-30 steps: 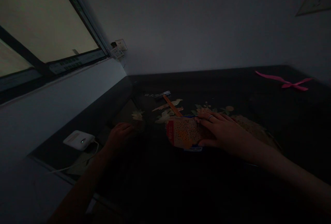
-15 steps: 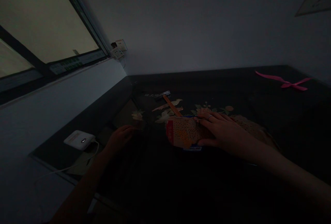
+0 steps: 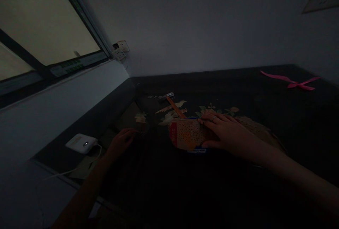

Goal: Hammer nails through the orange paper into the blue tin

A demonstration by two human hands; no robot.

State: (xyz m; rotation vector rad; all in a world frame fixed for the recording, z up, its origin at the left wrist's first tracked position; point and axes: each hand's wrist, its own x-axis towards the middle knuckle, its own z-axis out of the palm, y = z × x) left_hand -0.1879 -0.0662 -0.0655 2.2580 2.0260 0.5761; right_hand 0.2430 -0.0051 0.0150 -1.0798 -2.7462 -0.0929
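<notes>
My right hand (image 3: 222, 130) lies across a packet (image 3: 188, 133) with a tan, dark-speckled front, a red left end and blue edges. Its fingers bend over the far side while the thumb rests along the near side, gripping it against the dark table. A brown speckled piece (image 3: 254, 126) shows beyond the hand; whether it belongs to the packet I cannot tell. Behind the packet lies a hammer (image 3: 174, 107), its wooden handle running down to the packet's edge. To the left, my left hand (image 3: 122, 142) rests low over the table, fingers loosely extended in deep shadow, with nothing visible in them.
On the left of the dark, flower-printed table (image 3: 159, 84) sits a white charger-like box (image 3: 81, 143) with a cable. A pink ribbon (image 3: 296, 83) lies at the far right. Wall sockets (image 3: 120, 50) and a window (image 3: 47, 20) are beyond the left side.
My left hand has drawn back slightly to the left. My right hand and the packet stay nearly where they were.
</notes>
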